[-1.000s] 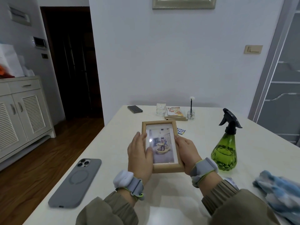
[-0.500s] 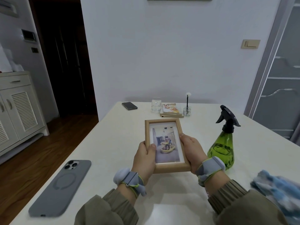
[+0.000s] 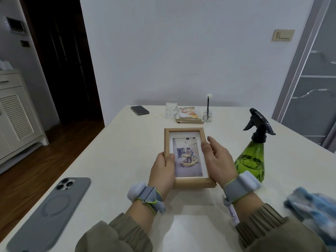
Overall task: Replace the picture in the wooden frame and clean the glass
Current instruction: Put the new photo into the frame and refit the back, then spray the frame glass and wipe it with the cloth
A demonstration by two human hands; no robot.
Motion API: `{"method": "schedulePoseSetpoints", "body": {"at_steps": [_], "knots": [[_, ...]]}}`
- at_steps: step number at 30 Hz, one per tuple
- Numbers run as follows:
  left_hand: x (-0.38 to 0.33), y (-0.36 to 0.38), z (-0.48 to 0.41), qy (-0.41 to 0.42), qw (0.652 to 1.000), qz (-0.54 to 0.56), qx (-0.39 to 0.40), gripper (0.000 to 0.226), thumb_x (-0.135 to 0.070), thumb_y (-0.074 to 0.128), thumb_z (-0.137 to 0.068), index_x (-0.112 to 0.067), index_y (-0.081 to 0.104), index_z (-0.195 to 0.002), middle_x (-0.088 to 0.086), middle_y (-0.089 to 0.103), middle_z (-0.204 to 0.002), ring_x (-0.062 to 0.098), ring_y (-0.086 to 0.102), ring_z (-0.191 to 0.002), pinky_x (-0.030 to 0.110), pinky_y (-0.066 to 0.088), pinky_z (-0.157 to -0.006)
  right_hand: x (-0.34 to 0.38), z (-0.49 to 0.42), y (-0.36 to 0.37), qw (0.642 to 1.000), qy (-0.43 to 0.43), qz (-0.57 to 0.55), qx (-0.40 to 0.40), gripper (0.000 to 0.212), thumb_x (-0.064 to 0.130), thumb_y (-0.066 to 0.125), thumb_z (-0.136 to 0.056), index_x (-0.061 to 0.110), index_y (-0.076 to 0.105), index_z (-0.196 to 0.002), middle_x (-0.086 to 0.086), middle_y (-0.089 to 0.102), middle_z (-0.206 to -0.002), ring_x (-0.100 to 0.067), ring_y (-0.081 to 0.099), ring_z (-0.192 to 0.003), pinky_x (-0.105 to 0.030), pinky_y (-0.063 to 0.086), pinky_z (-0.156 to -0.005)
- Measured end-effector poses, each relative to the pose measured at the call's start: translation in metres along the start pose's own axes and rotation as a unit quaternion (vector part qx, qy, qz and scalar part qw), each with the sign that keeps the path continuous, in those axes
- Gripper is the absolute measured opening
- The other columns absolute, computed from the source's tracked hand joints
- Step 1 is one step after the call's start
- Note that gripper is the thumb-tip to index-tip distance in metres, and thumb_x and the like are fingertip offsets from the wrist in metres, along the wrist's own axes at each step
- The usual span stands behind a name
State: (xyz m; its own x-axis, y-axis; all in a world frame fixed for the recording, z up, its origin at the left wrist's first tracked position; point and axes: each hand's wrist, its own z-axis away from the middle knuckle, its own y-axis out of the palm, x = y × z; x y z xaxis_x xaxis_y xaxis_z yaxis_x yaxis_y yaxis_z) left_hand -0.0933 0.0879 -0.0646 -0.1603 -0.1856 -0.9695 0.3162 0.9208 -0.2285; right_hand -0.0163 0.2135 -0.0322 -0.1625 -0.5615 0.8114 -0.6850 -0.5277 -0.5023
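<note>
Wooden frame point(image 3: 188, 157): held over the counter point(image 3: 127, 142), picture side facing up. Left hand point(image 3: 163, 170) grips the left rail, thumb on the glass. Right hand point(image 3: 218, 160) grips the right rail. A green spray bottle point(image 3: 251, 160) stands just right of it.

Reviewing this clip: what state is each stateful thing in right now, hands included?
wooden frame: held in both hands, picture inside
left hand: grips the frame's left edge
right hand: holds the frame's right edge
spray bottle: upright, untouched
blue cloth: crumpled, untouched
grey phone: face down
glass: upright
</note>
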Motion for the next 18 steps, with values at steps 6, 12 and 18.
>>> {"method": "schedulePoseSetpoints", "body": {"at_steps": [6,12,18], "knots": [[-0.004,0.004,0.001,-0.013,1.000,0.003,-0.002,0.038,-0.035,0.033,-0.101,-0.009,0.051,-0.122,0.006,0.059,-0.107,0.021,0.053,-0.092,0.028,0.038,-0.079,-0.002,-0.006,-0.020,0.962,-0.140,0.061,-0.227,0.047,0.025,0.054,-0.087,0.012,0.051,-0.132,-0.010,0.056,-0.127,-0.027,0.055,-0.116,-0.046,0.048,-0.096],[-0.009,0.018,0.004,-0.015,1.000,-0.012,0.013,0.040,-0.035,0.033,-0.100,-0.007,0.052,-0.121,0.010,0.060,-0.109,0.024,0.053,-0.093,0.029,0.041,-0.081,0.011,-0.003,-0.042,0.903,-0.163,0.089,-0.387,0.066,0.029,0.064,-0.075,0.016,0.046,-0.137,-0.015,0.044,-0.141,-0.030,0.036,-0.130,-0.045,0.033,-0.103],[-0.021,0.041,0.006,-0.016,0.999,-0.020,0.032,0.041,-0.036,0.033,-0.100,-0.009,0.051,-0.124,0.010,0.061,-0.112,0.029,0.058,-0.104,0.039,0.048,-0.095,-0.004,-0.013,-0.064,0.924,-0.087,0.062,-0.368,0.096,0.026,0.065,-0.072,0.014,0.012,-0.152,-0.013,0.011,-0.160,-0.030,0.008,-0.148,-0.058,0.008,-0.116]]}}
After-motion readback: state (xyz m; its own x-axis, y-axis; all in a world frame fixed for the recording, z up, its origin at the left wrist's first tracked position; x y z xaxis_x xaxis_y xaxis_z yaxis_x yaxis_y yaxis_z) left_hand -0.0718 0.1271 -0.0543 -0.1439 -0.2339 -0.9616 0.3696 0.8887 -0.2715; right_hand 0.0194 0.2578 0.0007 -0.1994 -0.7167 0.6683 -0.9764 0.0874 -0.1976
